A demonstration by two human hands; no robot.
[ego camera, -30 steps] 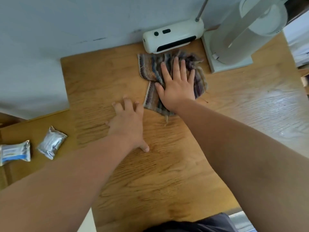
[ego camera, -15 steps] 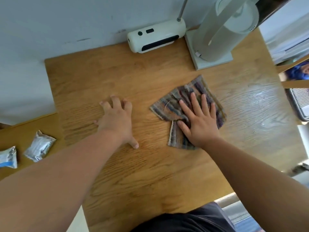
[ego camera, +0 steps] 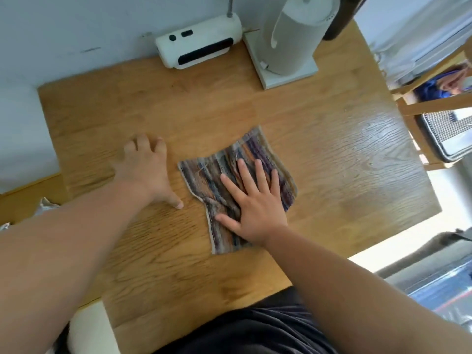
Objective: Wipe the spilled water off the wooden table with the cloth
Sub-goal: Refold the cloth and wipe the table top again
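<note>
Two hands: right (ego camera: pixel 258 215) on cloth (ego camera: pixel 217 177) (left (ego camera: pixel 145 172), blurred, seemingly on table (ego camera: pixel 337 180))

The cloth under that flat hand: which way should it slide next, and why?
Probably rightward: the right hand presses flat on the cloth, and the wooden table looks glossy, perhaps wet, near its right edge.

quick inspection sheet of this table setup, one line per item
surface: wooden table, glossy wet-looking patch at right
job's things: striped cloth spread mid-table
clutter: white device and white cylinder on a square base at the back edge; crumpled packet at left
hands: left hand flat on bare wood; right hand presses the cloth, fingers straight
cables: nothing seen
surroundings: grey wall behind, wooden chair at right
</note>
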